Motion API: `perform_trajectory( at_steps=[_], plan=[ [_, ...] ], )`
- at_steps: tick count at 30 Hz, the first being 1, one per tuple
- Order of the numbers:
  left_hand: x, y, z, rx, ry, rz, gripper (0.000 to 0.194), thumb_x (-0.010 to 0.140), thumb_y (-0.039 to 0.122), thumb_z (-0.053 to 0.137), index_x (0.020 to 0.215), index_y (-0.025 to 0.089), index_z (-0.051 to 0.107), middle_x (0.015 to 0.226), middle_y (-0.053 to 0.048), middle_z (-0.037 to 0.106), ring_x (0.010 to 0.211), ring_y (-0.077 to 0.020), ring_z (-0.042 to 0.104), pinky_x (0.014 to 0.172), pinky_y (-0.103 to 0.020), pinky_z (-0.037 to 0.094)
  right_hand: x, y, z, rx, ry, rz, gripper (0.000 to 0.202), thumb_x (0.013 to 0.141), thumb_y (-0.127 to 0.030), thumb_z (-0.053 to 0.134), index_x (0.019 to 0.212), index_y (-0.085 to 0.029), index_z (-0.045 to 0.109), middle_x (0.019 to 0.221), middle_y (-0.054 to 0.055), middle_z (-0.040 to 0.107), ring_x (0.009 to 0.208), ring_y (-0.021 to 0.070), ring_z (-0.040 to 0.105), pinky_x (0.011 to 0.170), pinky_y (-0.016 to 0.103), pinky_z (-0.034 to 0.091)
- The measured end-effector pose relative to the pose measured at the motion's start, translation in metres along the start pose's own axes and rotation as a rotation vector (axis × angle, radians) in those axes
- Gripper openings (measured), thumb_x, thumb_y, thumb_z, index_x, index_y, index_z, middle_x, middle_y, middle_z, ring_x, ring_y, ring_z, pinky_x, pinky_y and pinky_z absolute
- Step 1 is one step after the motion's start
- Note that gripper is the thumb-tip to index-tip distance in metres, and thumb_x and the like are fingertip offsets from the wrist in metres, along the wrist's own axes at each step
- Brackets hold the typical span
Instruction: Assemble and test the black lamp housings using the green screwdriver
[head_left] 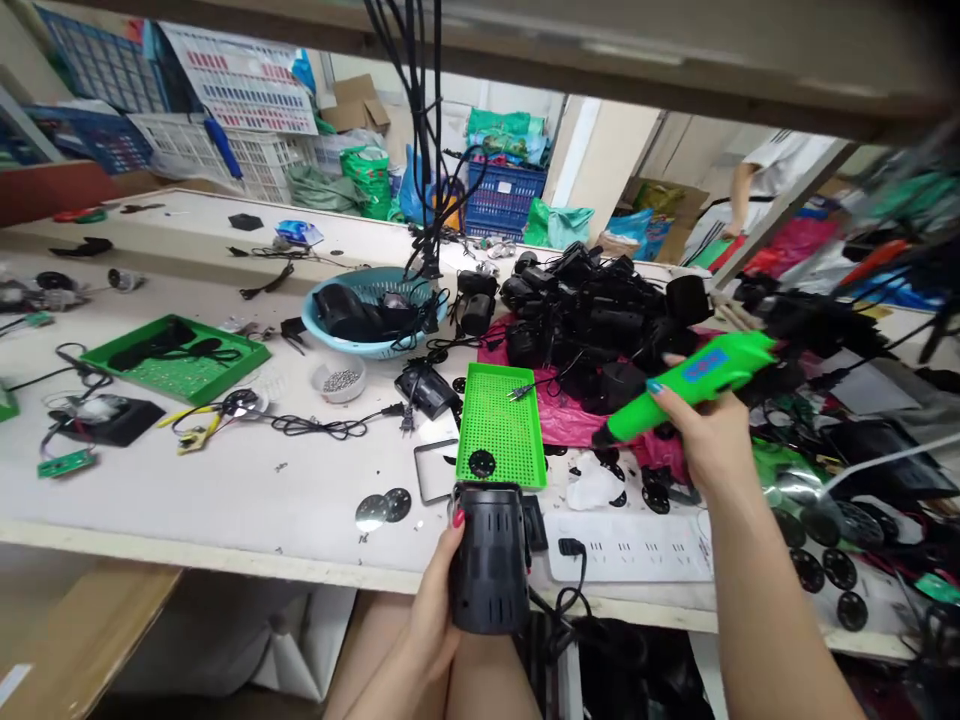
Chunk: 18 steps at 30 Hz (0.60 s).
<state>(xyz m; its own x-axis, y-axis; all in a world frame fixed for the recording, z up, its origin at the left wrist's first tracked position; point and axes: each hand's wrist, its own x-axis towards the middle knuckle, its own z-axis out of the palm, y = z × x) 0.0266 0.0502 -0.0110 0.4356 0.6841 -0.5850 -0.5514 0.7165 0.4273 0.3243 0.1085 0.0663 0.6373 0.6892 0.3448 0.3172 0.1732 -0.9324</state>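
A black plastic housing with vent slots (491, 560) is in my left hand (435, 590), held at the table's front edge with the thumb along its side. My right hand (709, 425) grips a bright green electric screwdriver (686, 385), its dark tip pointing down and left. That tip is apart from the housing, above a pink plastic bag (559, 418). Just beyond the housing lies a green perforated tray (538, 440) with a round black disc (481, 463) and a plug in it. The far side of the housing is hidden.
A white power strip (626, 548) lies right of the housing. Behind are a heap of black devices (600, 310), a blue basket (360, 345) and a bowl of screws (339, 381). Cables (424, 120) hang overhead. Another person (772, 165) is at the back right.
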Motion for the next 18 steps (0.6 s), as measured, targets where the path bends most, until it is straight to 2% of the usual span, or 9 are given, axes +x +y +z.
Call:
perform_trajectory(
  at_steps=[3,4,7,9,11,13,15,17,18],
  plan=[
    [0.000,0.002,-0.001,-0.013,-0.011,-0.053,0.056,0.080,0.054,0.068,0.121,0.016,0.068,0.089,-0.012,0.079,0.084,-0.0315,0.075,0.083,-0.045,0.059,-0.055,-0.015,0.011,0.169,0.035,-0.063,0.030,0.072,-0.043,0.076,0.087,-0.019,0.065,0.089,0.003,0.065,0.074,0.0175,0.063,0.071,0.033,0.052],
    [0.000,0.001,-0.002,-0.009,-0.007,-0.069,0.057,0.080,0.055,0.067,0.120,0.015,0.068,0.088,-0.012,0.079,0.084,-0.0319,0.075,0.083,-0.046,0.059,-0.073,-0.023,0.016,0.241,-0.004,-0.038,0.030,0.073,-0.044,0.075,0.086,-0.020,0.063,0.087,0.002,0.065,0.067,0.0160,0.062,0.064,0.031,0.051],
    [0.004,-0.003,-0.009,0.015,0.030,-0.062,0.064,0.078,0.061,0.065,0.120,0.014,0.068,0.086,-0.013,0.078,0.083,-0.0343,0.074,0.084,-0.049,0.058,-0.114,-0.049,0.027,0.380,-0.160,0.075,0.050,0.078,-0.065,0.062,0.102,-0.022,0.061,0.064,-0.002,0.060,0.047,0.0141,0.051,0.047,0.027,0.043],
    [0.005,-0.007,-0.012,0.030,0.056,-0.030,0.066,0.077,0.064,0.064,0.120,0.014,0.068,0.088,-0.014,0.078,0.089,-0.0361,0.073,0.088,-0.052,0.056,-0.129,-0.061,0.029,0.471,-0.152,0.100,0.058,0.081,-0.071,0.053,0.111,-0.023,0.060,0.058,-0.003,0.055,0.048,0.0160,0.050,0.046,0.028,0.043],
    [0.003,-0.010,-0.012,0.045,0.093,0.020,0.061,0.078,0.061,0.065,0.118,0.016,0.070,0.096,-0.012,0.078,0.103,-0.0360,0.070,0.097,-0.052,0.052,-0.138,-0.064,0.025,0.605,-0.110,0.082,0.048,0.085,-0.063,0.052,0.116,-0.027,0.060,0.062,-0.002,0.056,0.051,0.0168,0.052,0.051,0.031,0.047],
    [0.000,-0.012,-0.006,0.076,0.134,0.113,0.049,0.079,0.053,0.068,0.115,0.019,0.072,0.108,-0.009,0.077,0.119,-0.0330,0.063,0.108,-0.047,0.044,-0.142,-0.059,0.015,0.717,-0.143,0.043,0.030,0.086,-0.051,0.056,0.108,-0.032,0.065,0.058,-0.004,0.053,0.043,0.0150,0.048,0.049,0.031,0.046],
    [-0.005,-0.013,0.002,0.131,0.148,0.224,0.041,0.082,0.047,0.068,0.114,0.023,0.073,0.122,-0.006,0.072,0.132,-0.0290,0.053,0.116,-0.041,0.035,-0.141,-0.052,0.004,0.754,-0.357,0.008,0.021,0.088,-0.045,0.055,0.088,-0.031,0.070,0.049,-0.005,0.049,0.034,0.0139,0.041,0.043,0.031,0.043],
    [-0.009,-0.014,0.009,0.187,0.101,0.304,0.040,0.085,0.047,0.065,0.116,0.024,0.072,0.132,-0.004,0.067,0.138,-0.0266,0.047,0.119,-0.039,0.030,-0.137,-0.046,-0.003,0.722,-0.641,0.021,0.032,0.090,-0.045,0.051,0.070,-0.028,0.069,0.045,-0.003,0.051,0.035,0.0165,0.046,0.045,0.034,0.047],
    [-0.010,-0.015,0.011,0.210,0.070,0.331,0.041,0.086,0.049,0.064,0.118,0.024,0.070,0.134,-0.004,0.066,0.138,-0.0264,0.046,0.120,-0.039,0.029,-0.134,-0.044,-0.004,0.712,-0.745,0.037,0.036,0.092,-0.046,0.049,0.068,-0.027,0.069,0.047,-0.001,0.054,0.039,0.0182,0.051,0.050,0.036,0.050]
  ],
)
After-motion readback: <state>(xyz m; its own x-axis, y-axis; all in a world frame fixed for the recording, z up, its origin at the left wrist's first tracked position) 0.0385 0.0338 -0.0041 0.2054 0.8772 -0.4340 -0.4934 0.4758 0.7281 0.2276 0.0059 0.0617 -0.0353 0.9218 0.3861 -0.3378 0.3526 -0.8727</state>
